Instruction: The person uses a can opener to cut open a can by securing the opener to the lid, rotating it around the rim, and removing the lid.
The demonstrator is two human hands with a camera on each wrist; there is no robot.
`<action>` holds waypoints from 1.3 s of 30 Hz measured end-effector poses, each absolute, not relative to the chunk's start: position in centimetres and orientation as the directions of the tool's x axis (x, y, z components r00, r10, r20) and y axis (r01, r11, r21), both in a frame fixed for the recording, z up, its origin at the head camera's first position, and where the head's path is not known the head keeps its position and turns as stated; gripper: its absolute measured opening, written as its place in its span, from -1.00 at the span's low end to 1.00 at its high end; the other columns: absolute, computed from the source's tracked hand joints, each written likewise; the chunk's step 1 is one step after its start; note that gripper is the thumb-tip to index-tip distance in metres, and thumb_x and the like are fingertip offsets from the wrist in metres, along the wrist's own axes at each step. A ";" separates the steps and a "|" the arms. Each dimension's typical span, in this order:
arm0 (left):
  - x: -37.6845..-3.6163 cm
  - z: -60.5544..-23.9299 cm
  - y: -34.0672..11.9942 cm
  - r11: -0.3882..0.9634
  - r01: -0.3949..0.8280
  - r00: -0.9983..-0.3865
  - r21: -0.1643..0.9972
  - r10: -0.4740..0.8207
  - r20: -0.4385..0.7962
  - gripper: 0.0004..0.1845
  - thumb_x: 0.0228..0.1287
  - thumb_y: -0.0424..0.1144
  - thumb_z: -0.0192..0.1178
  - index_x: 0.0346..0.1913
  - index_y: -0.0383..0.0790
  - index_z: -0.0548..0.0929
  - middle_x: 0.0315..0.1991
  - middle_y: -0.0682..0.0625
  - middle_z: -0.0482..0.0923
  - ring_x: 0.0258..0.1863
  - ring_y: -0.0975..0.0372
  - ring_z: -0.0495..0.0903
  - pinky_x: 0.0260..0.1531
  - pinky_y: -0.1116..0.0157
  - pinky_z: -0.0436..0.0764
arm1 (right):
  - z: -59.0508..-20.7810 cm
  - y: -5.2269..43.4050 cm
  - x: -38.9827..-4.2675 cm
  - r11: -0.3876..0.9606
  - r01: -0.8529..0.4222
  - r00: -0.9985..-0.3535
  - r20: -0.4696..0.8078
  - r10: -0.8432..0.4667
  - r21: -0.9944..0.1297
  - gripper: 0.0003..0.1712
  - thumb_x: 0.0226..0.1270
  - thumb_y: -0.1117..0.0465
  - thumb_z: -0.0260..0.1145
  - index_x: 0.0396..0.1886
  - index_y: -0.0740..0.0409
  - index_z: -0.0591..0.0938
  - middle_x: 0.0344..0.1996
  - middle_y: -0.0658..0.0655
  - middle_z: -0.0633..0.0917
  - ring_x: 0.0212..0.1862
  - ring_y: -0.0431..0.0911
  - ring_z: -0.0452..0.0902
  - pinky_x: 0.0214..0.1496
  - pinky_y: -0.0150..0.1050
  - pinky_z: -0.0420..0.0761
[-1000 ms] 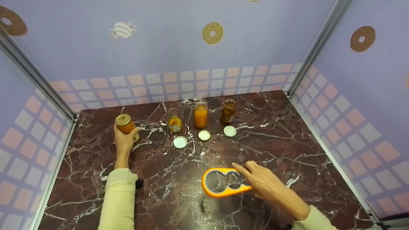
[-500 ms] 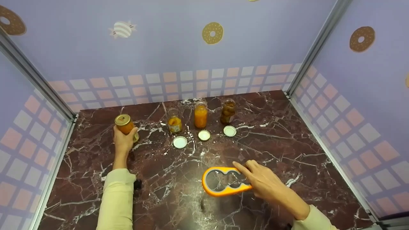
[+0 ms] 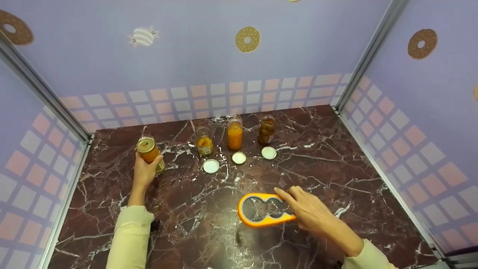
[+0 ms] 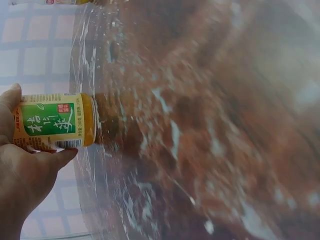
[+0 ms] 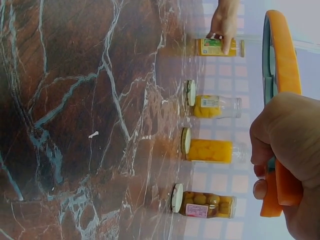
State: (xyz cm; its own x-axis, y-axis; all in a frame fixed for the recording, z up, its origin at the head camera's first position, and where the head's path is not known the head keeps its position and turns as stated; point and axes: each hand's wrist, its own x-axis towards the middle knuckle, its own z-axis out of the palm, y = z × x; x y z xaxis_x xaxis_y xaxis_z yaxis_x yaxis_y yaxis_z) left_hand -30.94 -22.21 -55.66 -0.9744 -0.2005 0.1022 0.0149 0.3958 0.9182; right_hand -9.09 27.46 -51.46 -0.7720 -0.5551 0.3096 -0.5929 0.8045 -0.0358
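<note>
My left hand [image 3: 145, 173] grips a lidded glass jar [image 3: 148, 153] of orange contents at the left of the table. Its gold lid faces up, and its yellow and green label [image 4: 52, 121] shows in the left wrist view, with the base right at the tabletop. My right hand [image 3: 312, 211] holds an orange jar opener [image 3: 261, 224] with a grey scalloped inner edge, above the front middle of the table. Fingers wrap the opener's handle end in the right wrist view; nothing sits inside its opening.
Three lidless jars stand in a row at the back: a part-filled yellow one [image 3: 205, 146], an orange one [image 3: 235, 137] and a brown one [image 3: 266, 132]. Before them lie lids [image 3: 211, 166], [image 3: 239, 158], [image 3: 269, 153] on the marbled table [image 3: 209, 231]. Patterned walls enclose it.
The left hand and its jar have come slightly nearer to me, with the left sleeve drawn back. The right hand has lifted the opener a touch farther away. The head view shifted a little.
</note>
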 end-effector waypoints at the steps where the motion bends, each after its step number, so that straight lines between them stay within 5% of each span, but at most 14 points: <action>1: -30.7 -55.7 -22.3 0.394 0.018 -0.976 0.919 -0.191 0.101 -0.21 0.42 -0.24 0.33 0.50 -0.45 0.13 0.28 -0.45 0.40 0.34 -0.23 0.38 0.44 -0.11 0.26 | -51.4 27.5 -9.1 0.805 -0.592 -0.774 0.309 -0.553 -0.041 0.11 -0.21 0.52 0.54 0.48 -0.02 0.43 -0.15 0.02 0.46 -0.32 -0.15 0.33 -0.43 -0.24 0.49; 21: -25.8 -56.0 -22.0 0.421 0.057 -0.997 0.905 -0.027 0.075 -0.25 0.44 -0.24 0.33 0.48 -0.39 0.16 0.25 -0.48 0.45 0.26 -0.23 0.47 0.40 -0.06 0.35 | -51.0 27.8 -8.8 0.823 -0.564 -0.794 0.323 -0.515 -0.073 0.13 -0.31 0.60 0.54 0.41 -0.07 0.49 -0.20 -0.01 0.44 -0.33 -0.15 0.30 -0.48 -0.29 0.45; 28: -23.4 -56.0 -21.4 0.443 0.080 -0.997 0.893 0.048 0.066 -0.23 0.42 -0.22 0.34 0.49 -0.39 0.15 0.27 -0.49 0.42 0.28 -0.28 0.46 0.41 -0.14 0.33 | -51.1 28.1 -8.8 0.817 -0.572 -0.779 0.362 -0.512 -0.074 0.03 -0.18 0.60 0.46 0.41 -0.04 0.49 -0.22 0.00 0.43 -0.31 -0.14 0.28 -0.45 -0.28 0.44; 39: -19.3 -56.5 -18.1 0.413 0.112 -0.986 0.904 0.159 0.050 -0.16 0.35 -0.25 0.39 0.52 -0.40 0.14 0.25 -0.48 0.45 0.24 -0.28 0.50 0.39 -0.18 0.35 | -50.8 28.1 -8.9 0.820 -0.570 -0.774 0.373 -0.512 -0.056 0.14 -0.29 0.65 0.51 0.44 0.00 0.46 -0.20 0.06 0.46 -0.33 -0.14 0.27 -0.47 -0.29 0.42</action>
